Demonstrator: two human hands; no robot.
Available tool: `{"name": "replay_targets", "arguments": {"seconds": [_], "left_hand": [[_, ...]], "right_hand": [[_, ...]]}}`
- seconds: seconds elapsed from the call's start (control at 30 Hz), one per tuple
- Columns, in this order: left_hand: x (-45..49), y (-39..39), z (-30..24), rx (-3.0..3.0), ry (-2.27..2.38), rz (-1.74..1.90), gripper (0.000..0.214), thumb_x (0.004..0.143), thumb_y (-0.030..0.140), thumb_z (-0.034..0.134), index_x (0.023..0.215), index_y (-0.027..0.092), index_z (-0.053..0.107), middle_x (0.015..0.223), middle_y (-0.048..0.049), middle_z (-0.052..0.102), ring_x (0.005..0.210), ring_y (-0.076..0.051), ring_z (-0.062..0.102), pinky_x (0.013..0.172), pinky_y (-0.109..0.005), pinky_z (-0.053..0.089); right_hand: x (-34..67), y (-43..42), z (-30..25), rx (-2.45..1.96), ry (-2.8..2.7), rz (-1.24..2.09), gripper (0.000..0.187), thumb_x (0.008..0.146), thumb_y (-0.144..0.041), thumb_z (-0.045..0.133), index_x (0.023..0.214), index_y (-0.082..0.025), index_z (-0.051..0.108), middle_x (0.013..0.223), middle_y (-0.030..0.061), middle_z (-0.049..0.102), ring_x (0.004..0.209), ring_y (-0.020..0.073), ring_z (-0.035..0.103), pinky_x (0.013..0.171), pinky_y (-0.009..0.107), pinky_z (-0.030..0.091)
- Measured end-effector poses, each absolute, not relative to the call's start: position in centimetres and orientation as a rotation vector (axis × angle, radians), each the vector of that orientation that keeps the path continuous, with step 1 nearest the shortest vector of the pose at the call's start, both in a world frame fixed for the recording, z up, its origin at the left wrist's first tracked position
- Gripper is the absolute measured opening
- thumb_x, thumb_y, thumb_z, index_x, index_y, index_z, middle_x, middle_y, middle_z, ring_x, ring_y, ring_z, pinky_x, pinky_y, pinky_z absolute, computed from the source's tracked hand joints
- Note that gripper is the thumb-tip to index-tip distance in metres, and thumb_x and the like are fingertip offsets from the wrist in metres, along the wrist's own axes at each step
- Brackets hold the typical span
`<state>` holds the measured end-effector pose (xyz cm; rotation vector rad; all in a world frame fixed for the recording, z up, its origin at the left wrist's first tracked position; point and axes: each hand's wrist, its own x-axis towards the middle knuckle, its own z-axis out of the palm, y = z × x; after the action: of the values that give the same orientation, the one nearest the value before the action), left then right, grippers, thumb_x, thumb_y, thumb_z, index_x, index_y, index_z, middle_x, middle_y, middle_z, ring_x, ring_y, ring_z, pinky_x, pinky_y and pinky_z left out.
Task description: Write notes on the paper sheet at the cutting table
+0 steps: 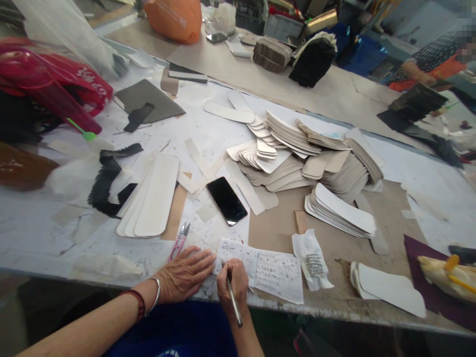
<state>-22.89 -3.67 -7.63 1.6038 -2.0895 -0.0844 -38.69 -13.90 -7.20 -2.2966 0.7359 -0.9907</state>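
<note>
My right hand (232,281) is closed on a pen (234,301), its tip resting on the left end of a handwritten paper sheet (271,270) at the table's near edge. My left hand (186,274) lies flat, fingers stretched out, on the table just left of that sheet, touching its edge. Pink thread snips (179,241) lie just above my left hand. A black phone (226,200) rests face up beyond the sheet. A crumpled paper with writing (311,259) lies to the right of the sheet.
Heaps of pale shoe insole pieces (297,153) fill the table's middle; a smaller stack (148,198) lies left, another (386,287) at the near right. Black fur strip (106,183), red bag (55,84), orange bag (174,20). Another person (431,62) works at far right.
</note>
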Motion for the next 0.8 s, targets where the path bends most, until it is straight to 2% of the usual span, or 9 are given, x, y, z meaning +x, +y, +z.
{"name": "replay_targets", "arguments": {"seconds": [0.23, 0.43, 0.67, 0.8], "left_hand": [[-22.86, -3.89, -7.29, 1.602, -2.075, -0.099, 0.032, 0.097, 0.028, 0.036, 0.117, 0.012, 0.055, 0.127, -0.0053, 0.053, 0.125, -0.021, 0.038, 0.115, -0.036, 0.006], [-22.82, -3.73, -7.85, 1.598, -2.082, -0.11, 0.031, 0.093, 0.026, 0.043, 0.119, 0.013, 0.054, 0.13, -0.0051, 0.052, 0.127, -0.021, 0.037, 0.115, -0.037, 0.006], [-22.91, -3.65, -7.94, 1.593, -2.077, -0.119, 0.031, 0.094, 0.026, 0.041, 0.118, 0.013, 0.054, 0.129, -0.0061, 0.052, 0.126, -0.022, 0.038, 0.114, -0.038, 0.007], [-22.89, -3.68, -8.0, 1.597, -2.071, -0.121, 0.03, 0.094, 0.027, 0.042, 0.118, 0.013, 0.055, 0.13, -0.0059, 0.051, 0.125, -0.022, 0.038, 0.115, -0.038, 0.007]], "right_hand": [[-39.22, -13.64, -7.76, -2.284, 0.716, -0.922, 0.009, 0.089, -0.007, 0.041, 0.087, -0.015, 0.045, 0.079, 0.0056, 0.05, 0.076, 0.0149, 0.05, 0.069, 0.027, 0.047], [-38.65, -13.58, -7.28, -2.323, 0.757, -0.921, 0.014, 0.089, -0.007, 0.039, 0.079, -0.017, 0.041, 0.07, 0.0019, 0.042, 0.066, 0.0134, 0.043, 0.06, 0.026, 0.041], [-39.47, -13.28, -8.07, -2.252, 0.745, -0.94, 0.011, 0.089, -0.006, 0.039, 0.089, -0.014, 0.045, 0.079, 0.0057, 0.05, 0.075, 0.0145, 0.05, 0.069, 0.027, 0.047], [-39.5, -13.23, -8.13, -2.259, 0.777, -0.941, 0.01, 0.09, -0.006, 0.039, 0.088, -0.015, 0.045, 0.078, 0.0053, 0.05, 0.077, 0.0149, 0.051, 0.07, 0.027, 0.047]]}}
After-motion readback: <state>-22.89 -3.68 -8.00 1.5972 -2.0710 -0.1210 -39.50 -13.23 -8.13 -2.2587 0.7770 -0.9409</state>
